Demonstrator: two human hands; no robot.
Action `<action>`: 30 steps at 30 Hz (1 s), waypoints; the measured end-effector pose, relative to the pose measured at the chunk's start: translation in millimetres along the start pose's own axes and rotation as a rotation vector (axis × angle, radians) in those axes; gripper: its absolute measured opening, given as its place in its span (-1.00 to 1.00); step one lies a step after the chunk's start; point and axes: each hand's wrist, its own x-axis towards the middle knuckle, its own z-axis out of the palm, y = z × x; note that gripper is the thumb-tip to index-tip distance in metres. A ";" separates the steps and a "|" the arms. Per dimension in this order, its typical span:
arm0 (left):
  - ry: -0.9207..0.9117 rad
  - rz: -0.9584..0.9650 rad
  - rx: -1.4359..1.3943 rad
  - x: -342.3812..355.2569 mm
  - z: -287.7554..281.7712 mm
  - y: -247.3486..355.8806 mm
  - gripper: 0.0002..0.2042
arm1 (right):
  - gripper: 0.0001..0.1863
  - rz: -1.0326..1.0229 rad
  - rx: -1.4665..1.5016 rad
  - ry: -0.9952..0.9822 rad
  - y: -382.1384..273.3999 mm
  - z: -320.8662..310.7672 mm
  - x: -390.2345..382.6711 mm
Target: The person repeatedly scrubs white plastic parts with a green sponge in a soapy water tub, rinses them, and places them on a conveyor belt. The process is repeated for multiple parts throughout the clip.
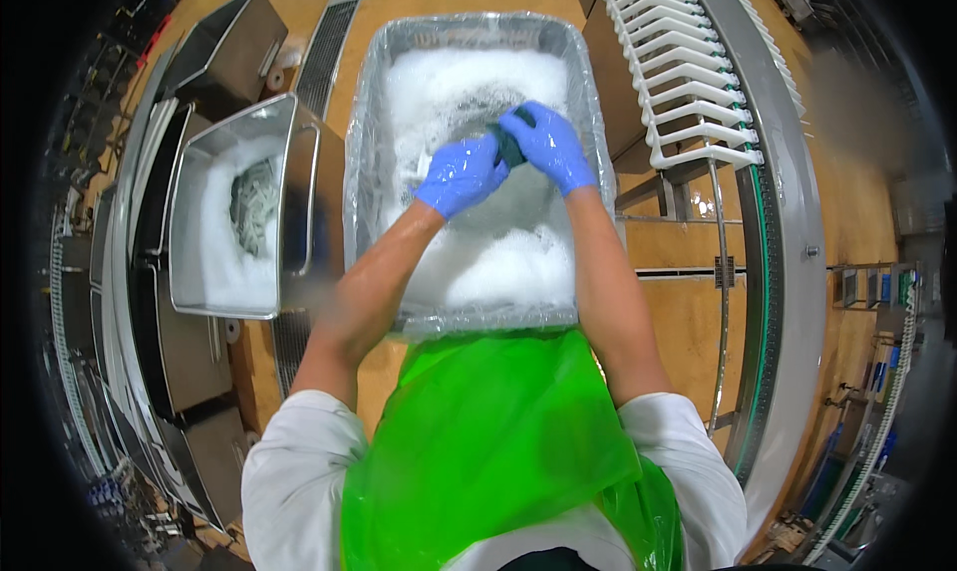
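A grey tub (367, 83), lined with clear plastic, stands right in front of me and holds cloudy water under white suds (498, 267). Over the middle of the water, my left hand (464, 175) and my right hand (550, 147), both in wet blue gloves, come together on a dark green scouring pad (509, 146). The fingers of each hand are closed round one side of it. Whether anything else is within the pad is hidden by the gloves. Some pale shapes show dimly in the foam beside my left hand.
To the left, a steel bin (281, 212) holds suds and several pale pieces in water. Another steel bin (224, 48) stands beyond it. A conveyor with white bars (688, 83) curves along the right. A drain grate (329, 58) runs across the tan floor (678, 322).
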 end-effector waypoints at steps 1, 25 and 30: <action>0.038 0.001 -0.003 5.3 -4.0 0.4 -0.73 | -0.46 0.058 -0.048 0.034 -12.0 -8.1 -0.5; -0.112 -0.339 -1.422 11.0 -14.0 -1.7 -0.71 | -0.70 0.066 0.864 0.236 -18.3 44.1 12.3; -0.265 -0.257 -1.538 2.4 -31.4 -0.6 -0.72 | -0.70 0.139 0.779 0.236 -15.1 -6.4 22.0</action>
